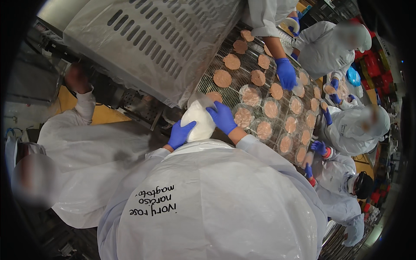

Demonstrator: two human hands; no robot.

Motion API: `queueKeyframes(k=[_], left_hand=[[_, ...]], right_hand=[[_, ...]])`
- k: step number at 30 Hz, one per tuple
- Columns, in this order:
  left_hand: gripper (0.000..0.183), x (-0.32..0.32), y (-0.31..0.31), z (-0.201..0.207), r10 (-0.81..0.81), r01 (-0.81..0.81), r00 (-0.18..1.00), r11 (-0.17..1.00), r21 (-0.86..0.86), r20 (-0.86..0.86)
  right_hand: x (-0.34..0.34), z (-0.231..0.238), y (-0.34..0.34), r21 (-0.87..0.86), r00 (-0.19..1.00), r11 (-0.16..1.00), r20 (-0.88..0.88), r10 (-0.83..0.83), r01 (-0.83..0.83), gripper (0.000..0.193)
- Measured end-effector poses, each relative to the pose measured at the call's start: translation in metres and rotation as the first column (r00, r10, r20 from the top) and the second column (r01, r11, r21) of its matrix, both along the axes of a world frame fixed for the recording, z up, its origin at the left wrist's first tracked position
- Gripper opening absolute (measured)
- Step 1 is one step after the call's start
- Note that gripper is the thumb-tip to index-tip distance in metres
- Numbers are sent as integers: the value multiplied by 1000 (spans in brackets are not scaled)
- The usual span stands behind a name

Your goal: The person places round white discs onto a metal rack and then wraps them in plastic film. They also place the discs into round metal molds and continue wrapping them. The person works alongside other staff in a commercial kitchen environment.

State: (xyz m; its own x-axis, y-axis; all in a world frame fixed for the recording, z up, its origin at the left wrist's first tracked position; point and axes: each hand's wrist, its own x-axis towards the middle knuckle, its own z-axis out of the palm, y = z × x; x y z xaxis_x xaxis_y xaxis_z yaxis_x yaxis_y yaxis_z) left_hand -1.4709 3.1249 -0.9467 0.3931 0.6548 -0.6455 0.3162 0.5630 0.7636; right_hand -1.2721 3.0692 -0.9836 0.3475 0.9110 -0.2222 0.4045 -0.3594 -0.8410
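Observation:
My left hand (182, 133), in a blue glove, grips a thick stack of thin white round sheets (198, 122) in front of my apron. My right hand (223, 118), gloved too, is at the stack's right edge, its thumb and fingers pinched on a thin see-through sheet (203, 100) lifted at the top. Just beyond lies a bare pink patty (214, 97) on the wire conveyor belt (236, 93), partly hidden by the sheet. Nearby patties, such as one patty (250, 95), have clear round sheets over them; a farther patty (222, 78) is bare.
A slotted metal machine cover (143, 39) rises at the belt's left. Across the belt, a co-worker's blue-gloved hand (286, 73) reaches over the patties. Several co-workers in white stand along the right side. Another person (95, 164) stands close at my left.

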Motion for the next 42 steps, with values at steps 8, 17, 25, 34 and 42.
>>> queueKeyframes(k=[8,17,25,34,42], left_hand=[[44,-21,24,22,7,-7,1000,1000,-10,-9],[38,-49,57,4,12,-12,1000,1000,11,-17],[34,-51,86,-20,-34,34,999,999,-8,33],[36,-78,120,19,-8,9,1000,997,74,-20],[38,-90,120,27,74,-73,994,997,12,-81]], right_hand=[[84,-41,48,-223,712,906,562,422,-361,26],[45,-31,63,-76,961,996,271,56,-37,36],[-15,31,21,-197,988,973,-119,97,-119,32],[-15,9,130,66,979,991,-159,127,-118,25],[19,-70,187,-184,746,879,-470,-472,440,30]])
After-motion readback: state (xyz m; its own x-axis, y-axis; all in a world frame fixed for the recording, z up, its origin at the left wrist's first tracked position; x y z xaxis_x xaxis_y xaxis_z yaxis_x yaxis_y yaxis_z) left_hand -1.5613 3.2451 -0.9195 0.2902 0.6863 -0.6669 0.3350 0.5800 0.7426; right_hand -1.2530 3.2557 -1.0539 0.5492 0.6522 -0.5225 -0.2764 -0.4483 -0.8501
